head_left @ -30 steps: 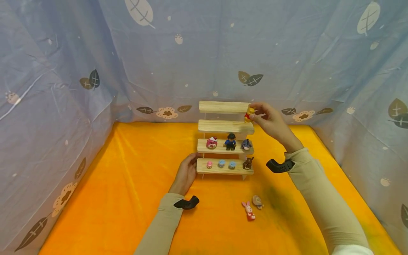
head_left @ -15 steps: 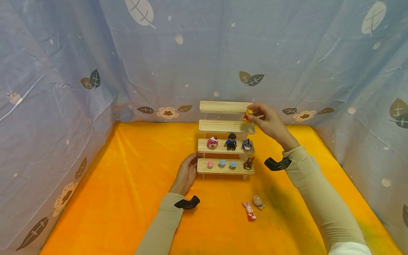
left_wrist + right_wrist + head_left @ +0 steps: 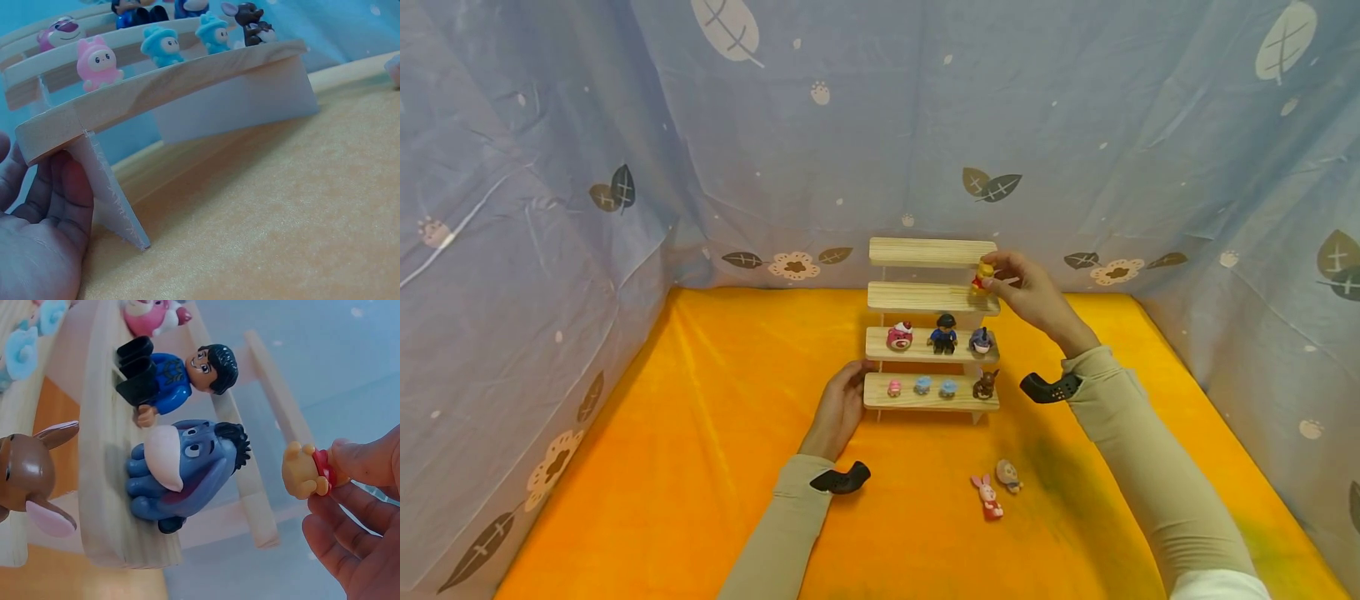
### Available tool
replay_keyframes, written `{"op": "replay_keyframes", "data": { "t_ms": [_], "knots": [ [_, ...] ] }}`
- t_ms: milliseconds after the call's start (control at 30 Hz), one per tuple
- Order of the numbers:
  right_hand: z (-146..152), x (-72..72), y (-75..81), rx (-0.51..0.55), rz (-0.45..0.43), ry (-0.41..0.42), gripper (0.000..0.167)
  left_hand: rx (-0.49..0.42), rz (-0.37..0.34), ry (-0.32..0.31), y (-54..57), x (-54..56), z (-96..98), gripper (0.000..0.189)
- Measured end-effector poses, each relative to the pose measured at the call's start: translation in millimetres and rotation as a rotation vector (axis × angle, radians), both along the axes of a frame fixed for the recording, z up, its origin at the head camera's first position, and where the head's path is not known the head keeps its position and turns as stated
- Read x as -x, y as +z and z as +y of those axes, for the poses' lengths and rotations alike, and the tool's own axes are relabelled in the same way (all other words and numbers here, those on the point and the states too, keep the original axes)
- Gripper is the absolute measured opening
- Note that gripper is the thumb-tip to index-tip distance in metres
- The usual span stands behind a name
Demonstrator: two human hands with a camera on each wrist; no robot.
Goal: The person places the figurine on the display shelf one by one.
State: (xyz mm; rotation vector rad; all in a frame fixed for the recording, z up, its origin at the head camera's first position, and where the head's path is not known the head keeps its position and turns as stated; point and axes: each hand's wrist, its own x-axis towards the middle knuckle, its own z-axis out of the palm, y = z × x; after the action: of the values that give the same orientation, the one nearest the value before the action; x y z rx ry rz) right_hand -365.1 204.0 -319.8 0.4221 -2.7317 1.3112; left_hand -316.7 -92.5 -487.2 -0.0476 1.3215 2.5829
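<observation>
The right hand (image 3: 1037, 298) pinches the yellow bear (image 3: 302, 470) between thumb and fingertips, at the right end of the rack's (image 3: 925, 251) second board (image 3: 917, 295) from the top; whether bear and board touch, I cannot tell. Below these fingers sits the donkey (image 3: 190, 465), then, leftward, the man (image 3: 943, 336) and pink bear (image 3: 900, 336). The left hand's (image 3: 833, 412) fingers bend under the lowest board's (image 3: 140, 92) left end, against the leg (image 3: 112, 194).

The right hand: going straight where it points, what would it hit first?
Probably the second-highest shelf, touched first by the yellow figure in the right hand; depth is unclear.
</observation>
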Motion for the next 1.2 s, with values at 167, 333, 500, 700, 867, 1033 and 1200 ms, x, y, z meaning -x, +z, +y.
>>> {"op": "replay_keyframes", "data": {
  "t_ms": [167,333,500,700,867,1033,1200],
  "knots": [
    [0.3,1.5,-3.5,0.003,-0.006,0.004,0.039,0.001,0.001,-0.003,0.0,-0.8,-0.1,0.025],
    [-0.3,3.2,-6.1,-0.002,-0.007,0.005,0.040,-0.005,-0.003,0.003,-1.1,0.8,0.2,0.025],
    [-1.9,2.2,-5.4,-0.005,-0.008,0.013,0.040,-0.010,0.000,0.004,-1.7,0.8,0.3,0.024],
    [-3.0,2.1,-6.8,-0.015,-0.012,0.006,0.039,-0.008,0.004,0.001,-4.2,2.6,0.2,0.026],
    [-2.0,2.5,-8.3,-0.030,-0.015,0.005,0.039,-0.010,0.005,0.005,-5.1,2.4,0.4,0.027],
    [-1.3,3.5,-9.6,-0.029,-0.013,0.013,0.039,-0.017,-0.003,0.009,-4.3,2.3,0.7,0.025],
    [-1.5,3.8,-9.1,-0.033,-0.009,0.019,0.038,-0.017,-0.007,0.015,-4.7,3.0,0.2,0.024]
  ]
}}
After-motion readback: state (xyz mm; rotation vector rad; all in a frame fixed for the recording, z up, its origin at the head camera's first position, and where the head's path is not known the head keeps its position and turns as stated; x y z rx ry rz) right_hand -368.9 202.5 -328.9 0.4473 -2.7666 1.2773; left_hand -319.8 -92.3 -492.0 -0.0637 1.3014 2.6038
